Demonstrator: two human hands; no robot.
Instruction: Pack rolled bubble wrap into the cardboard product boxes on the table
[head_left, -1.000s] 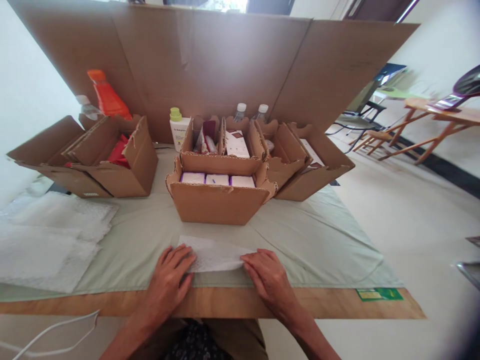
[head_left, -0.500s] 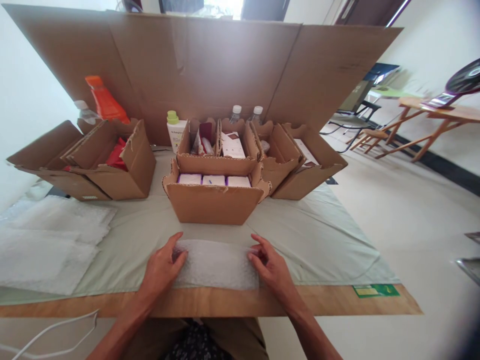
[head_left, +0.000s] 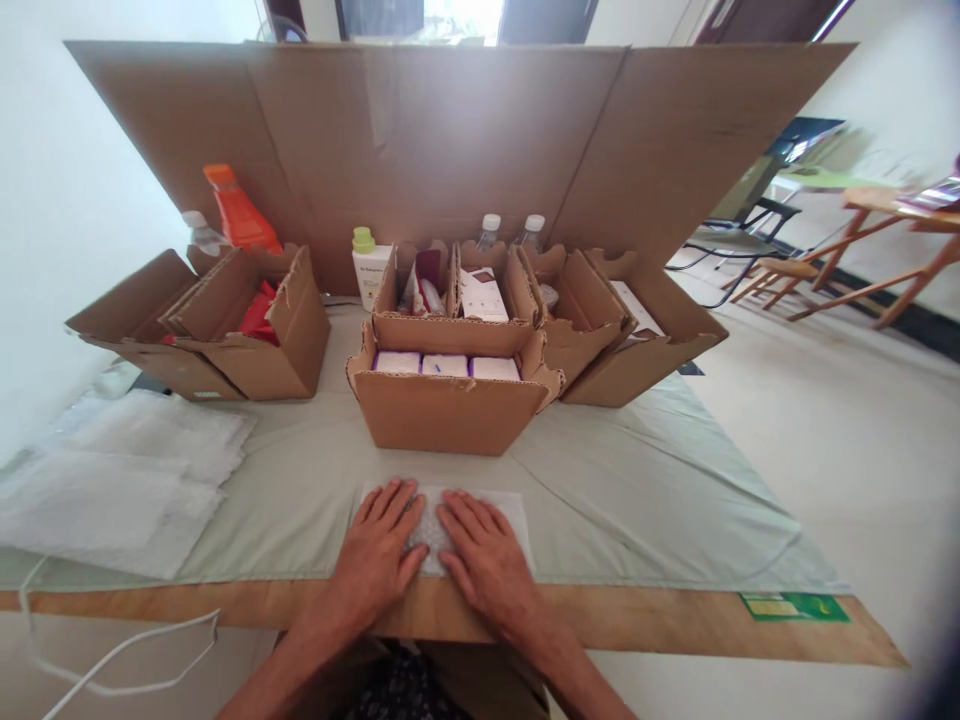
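Observation:
A sheet of bubble wrap (head_left: 431,535) lies flat at the table's front edge, partly covered by both palms. My left hand (head_left: 381,545) rests on its left part, fingers stretched out and pointing away from me. On the right part lies my right hand (head_left: 484,550), also flat with fingers extended. Just beyond the fingertips stands a cardboard box (head_left: 450,415) holding three white packs (head_left: 444,366) with purple edges. More bubble wrap sheets (head_left: 112,500) are piled at the left.
Several open cardboard boxes (head_left: 300,340) line the back, before a tall cardboard panel (head_left: 450,130). An orange bottle (head_left: 244,215) and a white bottle with a green cap (head_left: 369,270) stand behind them. A white cable (head_left: 127,650) hangs at the front left.
Both hands have gone from gripping the sheet's side edges to lying flat on top of it, closer together. The sheet now lies flat. The camera view has shifted slightly.

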